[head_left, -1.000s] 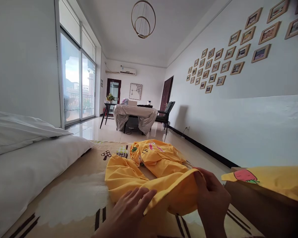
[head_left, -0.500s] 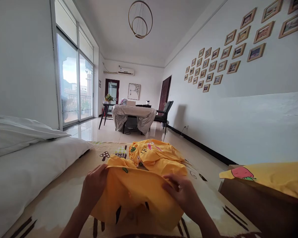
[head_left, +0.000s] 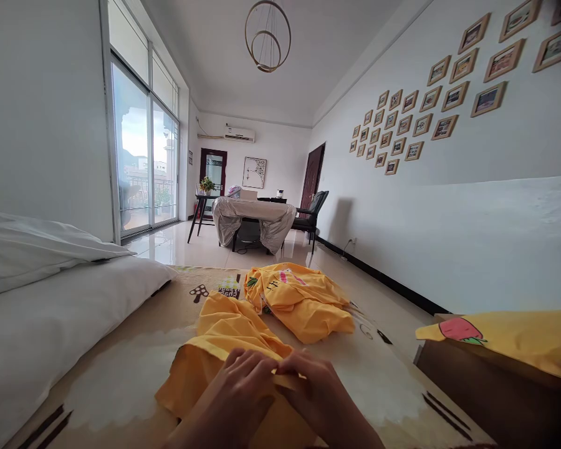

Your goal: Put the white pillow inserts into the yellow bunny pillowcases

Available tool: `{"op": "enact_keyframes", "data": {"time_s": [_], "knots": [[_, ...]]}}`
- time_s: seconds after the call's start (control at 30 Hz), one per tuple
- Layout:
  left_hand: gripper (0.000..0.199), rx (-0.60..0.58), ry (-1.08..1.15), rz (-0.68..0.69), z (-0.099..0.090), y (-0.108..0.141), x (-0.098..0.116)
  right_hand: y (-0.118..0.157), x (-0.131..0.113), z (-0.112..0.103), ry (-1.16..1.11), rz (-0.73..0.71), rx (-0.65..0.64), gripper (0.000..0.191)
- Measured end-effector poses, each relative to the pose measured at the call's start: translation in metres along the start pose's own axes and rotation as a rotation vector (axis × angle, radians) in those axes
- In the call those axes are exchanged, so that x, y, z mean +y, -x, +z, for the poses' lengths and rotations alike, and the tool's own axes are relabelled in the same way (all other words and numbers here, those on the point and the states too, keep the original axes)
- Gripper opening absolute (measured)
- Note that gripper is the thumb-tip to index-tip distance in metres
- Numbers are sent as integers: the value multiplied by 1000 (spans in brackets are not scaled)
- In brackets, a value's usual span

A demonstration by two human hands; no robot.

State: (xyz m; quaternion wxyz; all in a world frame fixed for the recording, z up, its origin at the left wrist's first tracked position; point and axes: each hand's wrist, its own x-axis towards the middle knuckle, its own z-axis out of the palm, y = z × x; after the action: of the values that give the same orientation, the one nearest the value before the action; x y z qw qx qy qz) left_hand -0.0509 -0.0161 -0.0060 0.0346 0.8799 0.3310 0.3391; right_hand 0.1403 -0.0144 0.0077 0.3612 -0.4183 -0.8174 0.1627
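A person's left hand (head_left: 243, 388) and right hand (head_left: 315, 383) meet over the near part of a yellow cloth (head_left: 215, 340) on a blanket (head_left: 121, 374), fingers (head_left: 239, 360) narrow, pinching the fabric. A yellow heap (head_left: 303, 305) lies on the far side, a pillow (head_left: 98, 312) to the left. The step appears to be gathering the cloth; the next move would call for an even, two-handed grip.

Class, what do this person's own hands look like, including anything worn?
The bare left hand and bare right hand have slender fingers; no glove, ring, watch, sleeve or marking is visible. Anything higher is out of frame.
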Motion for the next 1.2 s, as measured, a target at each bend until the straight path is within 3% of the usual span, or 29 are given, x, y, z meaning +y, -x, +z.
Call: {"op": "enact_keyframes", "data": {"time_s": [0.03, 0.13, 0.4, 0.53, 0.6, 0.67, 0.77, 0.83, 1.0, 1.1, 1.2], "knots": [[16, -3, -9, 8, 2, -1, 0, 1, 0, 2, 21, -22, -4, 8], [22, 69, -29, 15, 5, -3, -5, 1, 1, 3, 59, -38, 11, 11], [18, 516, 83, -33, -10, 3, -6, -9, 4, -5, 70, 39, 4, 10], [13, 609, -46, -87, -12, 3, -17, -11, 7, -3, 43, 22, 28, 17], [12, 625, -176, -108, -10, 2, -23, -12, 8, -1, 39, 14, 54, 19], [30, 595, -282, -97, -8, 1, -23, -13, 8, 2, 37, -4, 58, 17], [58, 390, -260, 28, -5, 1, -13, -13, 8, 8, 45, -35, 38, 16], [63, 272, -216, 125, -4, 1, -3, -12, 8, 12, 48, -75, 35, 14], [42, 211, -147, 166, -4, -3, 7, -10, 9, 21, 49, -116, 33, 16], [24, 284, -135, 195, -2, -5, 5, -11, 10, 24, 57, -134, 39, 17], [18, 353, -130, 216, -1, -5, 5, -11, 11, 25, 53, -162, 55, 18]]}}
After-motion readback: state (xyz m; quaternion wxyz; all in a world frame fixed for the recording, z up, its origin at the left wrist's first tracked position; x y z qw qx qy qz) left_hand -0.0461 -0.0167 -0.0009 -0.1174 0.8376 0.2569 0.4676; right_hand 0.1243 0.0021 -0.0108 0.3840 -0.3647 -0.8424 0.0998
